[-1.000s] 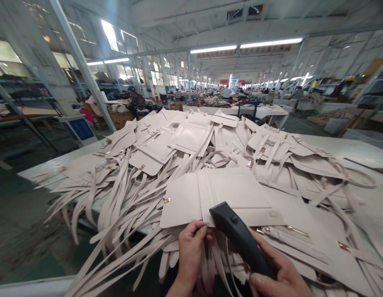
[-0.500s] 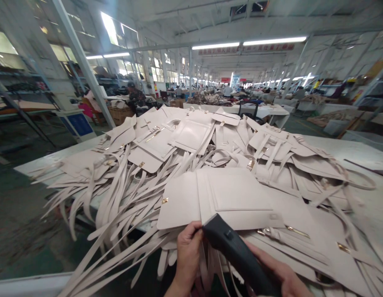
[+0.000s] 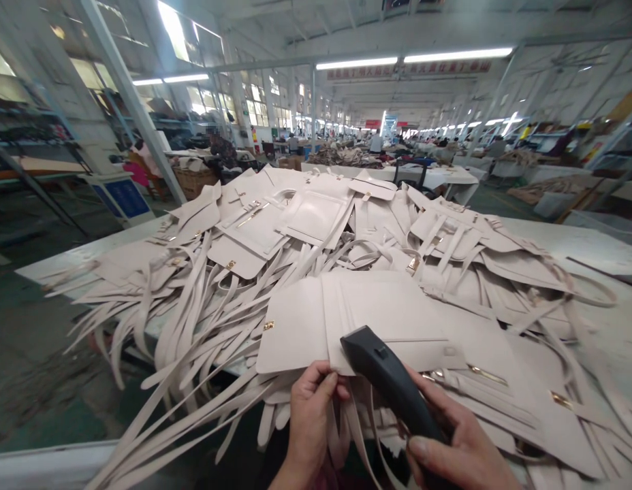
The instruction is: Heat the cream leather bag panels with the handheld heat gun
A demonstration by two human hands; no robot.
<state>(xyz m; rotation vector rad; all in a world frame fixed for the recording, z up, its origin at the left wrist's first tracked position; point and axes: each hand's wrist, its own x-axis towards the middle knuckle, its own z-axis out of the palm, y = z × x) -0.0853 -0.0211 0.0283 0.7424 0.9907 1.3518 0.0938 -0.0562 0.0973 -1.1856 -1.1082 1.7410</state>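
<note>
My right hand point(image 3: 451, 435) is wrapped around a black electric hair clipper point(image 3: 392, 381) with a switch on its upper side. The clipper's head lies over the lower part of a beige leather bag piece point(image 3: 290, 333), just right of my left hand. With thumb and fingers pinched, my left hand point(image 3: 316, 401) grips the near edge of that piece. A flat pocket panel and a gold clasp point(image 3: 268, 325) show on the piece. Below my hands, several beige straps point(image 3: 364, 432) hang down, partly hidden.
A big pile of similar beige bag pieces point(image 3: 316, 214) covers the white table point(image 3: 530, 235). Long straps point(image 3: 188, 415) spill over its left front edge. A blue and white cabinet point(image 3: 124, 201) stands left; further tables and people fill the workshop behind.
The clipper has lifted up and away from my left fingertips, its head now further right and higher over the bag piece. My left hand stays near the same edge. The view shifts slightly.
</note>
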